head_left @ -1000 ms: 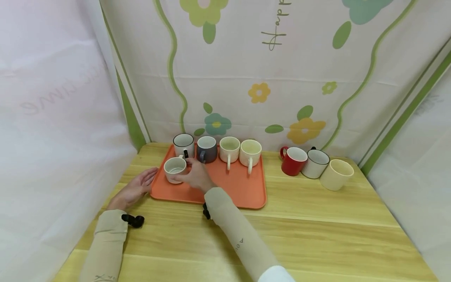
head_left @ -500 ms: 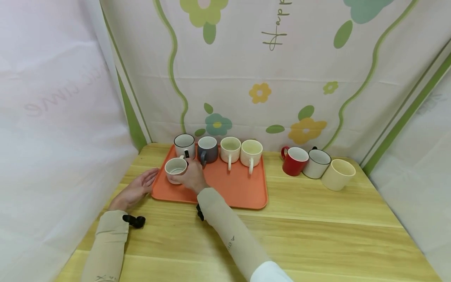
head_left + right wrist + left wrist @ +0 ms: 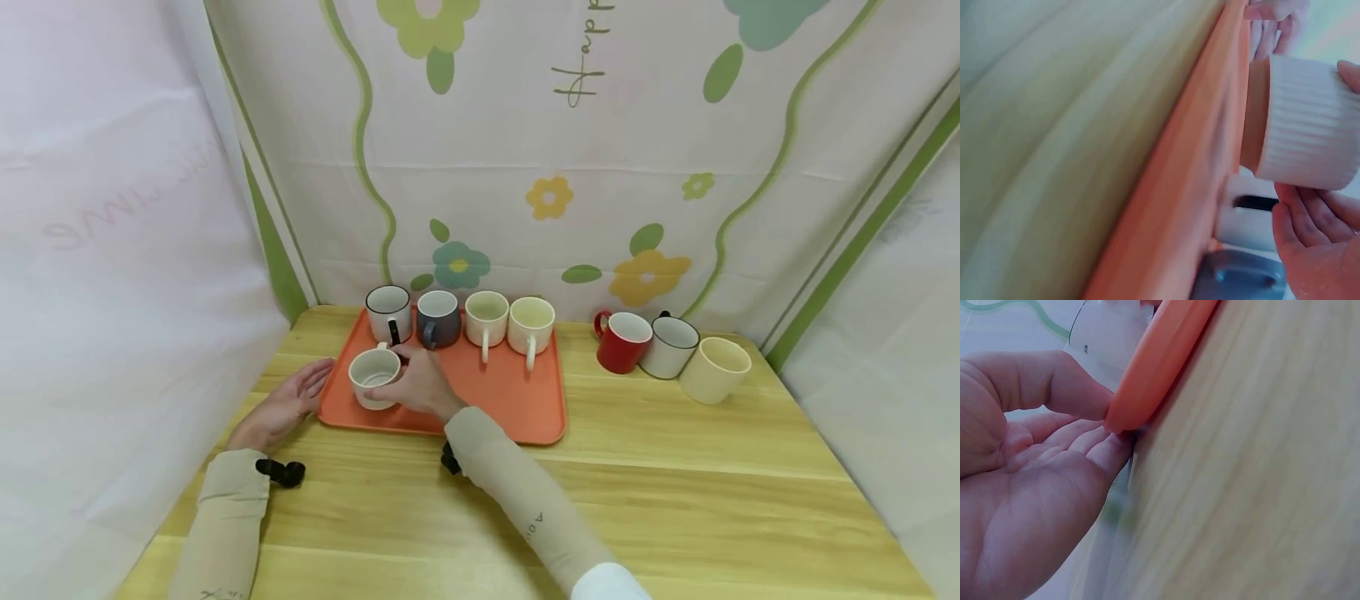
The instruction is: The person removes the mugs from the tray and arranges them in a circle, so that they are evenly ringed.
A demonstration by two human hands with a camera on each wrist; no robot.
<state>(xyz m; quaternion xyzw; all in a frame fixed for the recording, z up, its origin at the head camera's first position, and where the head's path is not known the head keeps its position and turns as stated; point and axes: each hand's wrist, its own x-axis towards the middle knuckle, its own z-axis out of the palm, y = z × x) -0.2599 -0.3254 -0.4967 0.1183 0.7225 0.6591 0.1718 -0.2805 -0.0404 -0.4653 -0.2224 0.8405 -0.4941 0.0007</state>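
A white mug with ribbed sides (image 3: 1313, 122) is upright over the front left of the orange tray (image 3: 502, 400). My right hand (image 3: 423, 383) grips this mug (image 3: 366, 390) from its right, thumb at the near side and fingers at the far side. Whether its base touches the tray I cannot tell. At the tray's left edge is my left hand (image 3: 285, 404); in the left wrist view the thumb lies against the rim and the fingers sit under it, pinching the edge. Behind the ribbed mug stand a black-rimmed white mug (image 3: 387, 315) and a dark grey-blue mug (image 3: 440, 325).
Two cream mugs (image 3: 486, 321) fill the right of the tray's back row, handles toward me. Right of the tray, a red mug (image 3: 622, 346), a black-rimmed white mug (image 3: 667, 354) and a cream mug (image 3: 712, 375) stand on the wooden table (image 3: 675, 508). Printed cloth hangs behind.
My right hand has brought the ribbed mug a little toward me, away from the black-rimmed mug behind it. The left hand stays at the tray's edge.
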